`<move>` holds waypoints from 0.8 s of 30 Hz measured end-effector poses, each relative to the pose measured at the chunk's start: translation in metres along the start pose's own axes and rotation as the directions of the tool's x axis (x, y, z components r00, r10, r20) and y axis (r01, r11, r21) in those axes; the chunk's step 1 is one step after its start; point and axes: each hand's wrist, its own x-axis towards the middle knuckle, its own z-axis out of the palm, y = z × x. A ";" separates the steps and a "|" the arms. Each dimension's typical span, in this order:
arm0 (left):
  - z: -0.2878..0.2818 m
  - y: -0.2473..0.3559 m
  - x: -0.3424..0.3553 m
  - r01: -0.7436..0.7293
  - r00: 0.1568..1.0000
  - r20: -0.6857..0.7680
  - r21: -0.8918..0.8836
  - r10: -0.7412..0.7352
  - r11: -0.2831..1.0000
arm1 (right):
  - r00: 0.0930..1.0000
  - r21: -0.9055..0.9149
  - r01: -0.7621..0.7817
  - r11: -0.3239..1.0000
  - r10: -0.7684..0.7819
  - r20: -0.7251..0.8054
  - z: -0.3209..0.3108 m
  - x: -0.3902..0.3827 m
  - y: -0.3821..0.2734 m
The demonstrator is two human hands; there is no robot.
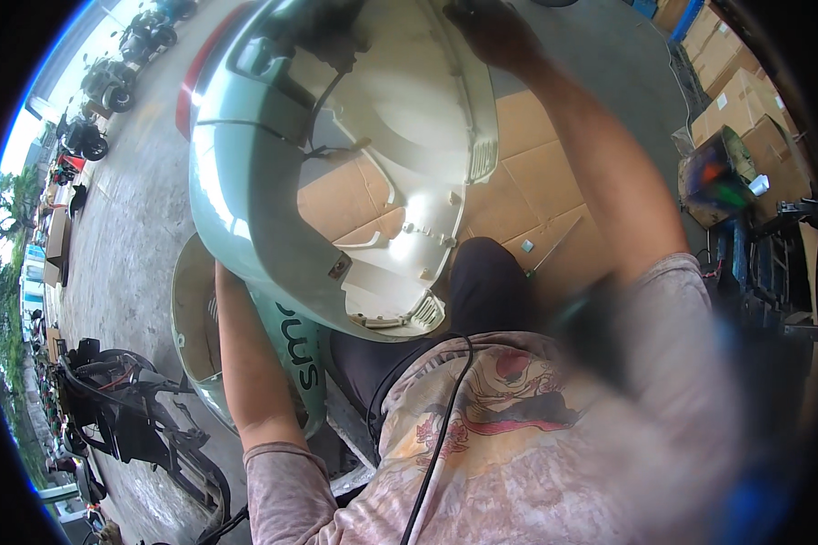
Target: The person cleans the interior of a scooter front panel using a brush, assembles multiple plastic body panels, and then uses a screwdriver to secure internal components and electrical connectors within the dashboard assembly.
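A large pale green scooter body panel [223, 182] is raised in front of me, its cream inner side turned toward me. Red trim [211, 68] shows at its far left, and a dark cable hangs inside it. My right hand [495, 36] grips the panel's far right rim, fingers partly hidden in shade. My left forearm [254, 363] runs up behind the panel's near left side, which covers that hand. Below, beside my left leg, rests another pale green panel [291, 363] with dark lettering.
Flattened cardboard [518, 154] covers the floor ahead, with a thin rod [554, 247] on it. At left stands a stripped dark frame [127, 400]; parked scooters [109, 82] line the far left. Cardboard boxes [736, 100] and a metal tin [718, 173] are on the right.
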 end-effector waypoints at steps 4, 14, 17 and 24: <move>0.006 0.003 0.015 0.005 1.000 0.030 0.002 -0.005 1.000 | 0.983 -0.072 0.052 0.996 -0.038 0.181 -0.018 0.010 -0.004; 0.013 0.008 0.051 -0.016 0.994 0.108 -0.002 0.016 1.000 | 0.965 0.898 -0.261 0.355 0.097 0.242 -0.154 -0.066 -0.139; 0.041 0.014 0.054 -0.129 0.977 0.178 0.063 0.116 0.990 | 0.944 0.918 -0.326 0.224 0.031 0.328 -0.173 -0.070 -0.144; 0.124 0.087 0.027 -0.211 0.941 0.250 -0.092 0.228 0.973 | 0.864 0.865 -0.495 0.082 0.149 0.481 -0.205 -0.049 -0.084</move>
